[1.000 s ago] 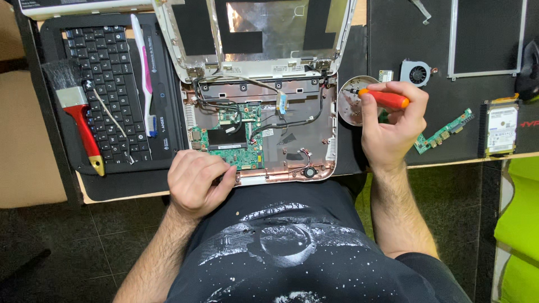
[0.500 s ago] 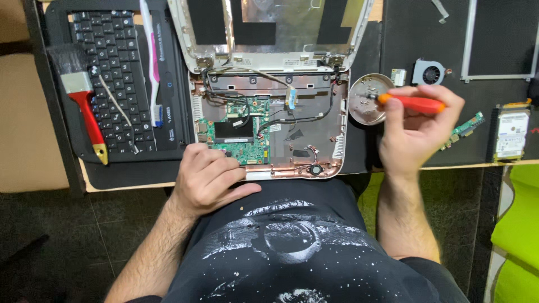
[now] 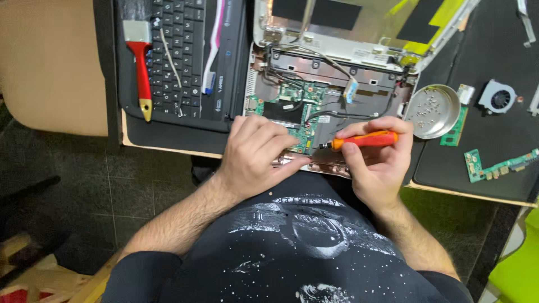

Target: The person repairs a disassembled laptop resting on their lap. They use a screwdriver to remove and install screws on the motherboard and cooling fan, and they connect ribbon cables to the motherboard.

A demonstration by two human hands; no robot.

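Right hand (image 3: 382, 163) around orange screwdriver (image 3: 362, 140); screws in metal dish (image 3: 432, 104)

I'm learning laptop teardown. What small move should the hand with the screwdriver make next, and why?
Probably lower the orange screwdriver tip onto the green motherboard: the right hand holds it nearly level, tip beside the board's edge, while the left hand steadies the open laptop base.
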